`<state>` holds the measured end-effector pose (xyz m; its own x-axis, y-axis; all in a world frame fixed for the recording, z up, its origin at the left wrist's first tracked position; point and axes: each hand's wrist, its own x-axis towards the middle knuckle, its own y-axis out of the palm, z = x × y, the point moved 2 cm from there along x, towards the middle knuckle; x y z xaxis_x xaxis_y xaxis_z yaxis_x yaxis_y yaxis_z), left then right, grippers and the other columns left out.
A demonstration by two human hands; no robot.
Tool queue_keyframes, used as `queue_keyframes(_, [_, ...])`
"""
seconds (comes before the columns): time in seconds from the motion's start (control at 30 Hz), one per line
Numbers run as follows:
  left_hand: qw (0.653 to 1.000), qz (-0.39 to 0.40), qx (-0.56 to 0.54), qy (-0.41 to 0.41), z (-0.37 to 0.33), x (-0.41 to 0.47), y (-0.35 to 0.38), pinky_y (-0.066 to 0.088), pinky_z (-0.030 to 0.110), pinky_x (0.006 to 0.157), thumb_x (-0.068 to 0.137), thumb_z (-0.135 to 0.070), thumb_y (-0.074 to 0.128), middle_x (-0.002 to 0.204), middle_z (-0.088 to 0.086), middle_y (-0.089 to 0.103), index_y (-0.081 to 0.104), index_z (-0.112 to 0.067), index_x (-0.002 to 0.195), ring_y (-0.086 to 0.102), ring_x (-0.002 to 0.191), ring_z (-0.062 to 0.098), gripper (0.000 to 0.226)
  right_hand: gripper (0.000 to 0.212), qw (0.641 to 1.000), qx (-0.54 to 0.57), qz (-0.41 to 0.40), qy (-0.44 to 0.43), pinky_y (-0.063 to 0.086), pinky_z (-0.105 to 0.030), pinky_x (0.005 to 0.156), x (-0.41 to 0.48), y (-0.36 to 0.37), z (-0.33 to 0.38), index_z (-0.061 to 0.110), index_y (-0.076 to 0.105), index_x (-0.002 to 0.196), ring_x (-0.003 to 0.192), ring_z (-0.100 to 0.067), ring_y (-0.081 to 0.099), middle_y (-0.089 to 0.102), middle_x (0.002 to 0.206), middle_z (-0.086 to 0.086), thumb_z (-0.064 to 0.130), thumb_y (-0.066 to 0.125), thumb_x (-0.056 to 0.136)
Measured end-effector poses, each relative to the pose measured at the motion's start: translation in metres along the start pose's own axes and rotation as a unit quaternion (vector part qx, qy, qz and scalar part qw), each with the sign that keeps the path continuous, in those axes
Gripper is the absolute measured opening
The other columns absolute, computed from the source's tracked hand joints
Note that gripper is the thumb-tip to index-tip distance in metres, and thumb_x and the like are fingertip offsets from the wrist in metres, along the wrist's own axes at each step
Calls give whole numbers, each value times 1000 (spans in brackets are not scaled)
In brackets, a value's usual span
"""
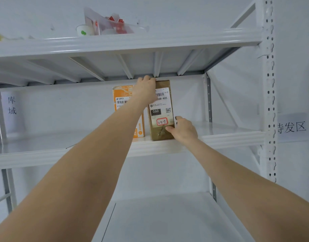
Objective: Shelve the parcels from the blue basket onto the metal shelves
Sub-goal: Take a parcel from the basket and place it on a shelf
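A brown cardboard parcel (161, 109) stands upright on the middle metal shelf (220, 137), its label reading 060 and a red-framed tag facing me. My left hand (146, 88) grips its top left corner, fingers curled over the top edge. My right hand (183, 130) holds its lower right corner, thumb on the front face and fingers round the side. An orange and white parcel (124, 100) stands upright just left of it, partly hidden by my left arm. The blue basket is out of view.
The top shelf (125, 44) carries a paper cup (84, 30) and a clear bag with red and white packets (111, 23). A white perforated upright (270, 84) stands at the right. The lower shelf (167, 215) is bare. Paper signs hang left and right.
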<state>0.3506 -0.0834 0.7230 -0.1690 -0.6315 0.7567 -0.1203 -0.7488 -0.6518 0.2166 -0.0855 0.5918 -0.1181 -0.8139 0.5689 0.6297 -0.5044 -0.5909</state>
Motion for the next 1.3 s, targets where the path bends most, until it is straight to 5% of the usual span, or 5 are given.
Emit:
queue_keyframes(0.1, [1000, -3, 27, 11, -3, -1, -2, 43, 42, 99, 84, -12, 65, 139, 9, 40, 31, -14, 146, 36, 128, 29, 70, 74, 985, -114, -62, -116, 41, -39, 102, -10, -5, 8, 17, 24, 148, 142, -26, 28, 20, 156, -3, 32, 66, 89])
queue_keyframes(0.17, [999, 1, 42, 18, -4, -2, -3, 44, 42, 96, 84, -11, 66, 138, 9, 40, 28, -18, 147, 37, 128, 29, 74, 77, 962, -170, -73, -203, 31, -38, 114, -12, -2, 12, 15, 16, 152, 149, -26, 8, 4, 162, -2, 24, 64, 92])
queue_keyframes(0.3, [997, 6, 71, 17, -6, -2, -4, 45, 41, 92, 84, -11, 67, 135, 8, 42, 33, -18, 144, 36, 128, 27, 69, 72, 941, -229, -25, -249, 22, -34, 119, -9, 13, 12, 16, 5, 155, 149, -20, -5, -10, 162, 3, 17, 51, 99])
queue_keyframes(1.17, [995, 1, 90, 30, 1, 24, 29, 44, 38, 94, 83, -5, 68, 135, 11, 42, 37, -11, 140, 39, 127, 28, 65, 52, 952, -214, -12, -219, 47, -38, 97, 13, 25, 19, 15, 31, 144, 148, -17, 5, 1, 159, 3, 7, 50, 96])
queue_keyframes(1.3, [996, 2, 89, 25, 6, 33, 40, 46, 41, 97, 82, -6, 69, 134, 11, 42, 37, -11, 139, 39, 126, 28, 65, 47, 963, -178, -3, -200, 47, -36, 89, 23, 30, 19, 18, 30, 144, 140, -18, 30, 10, 158, 2, 10, 43, 99])
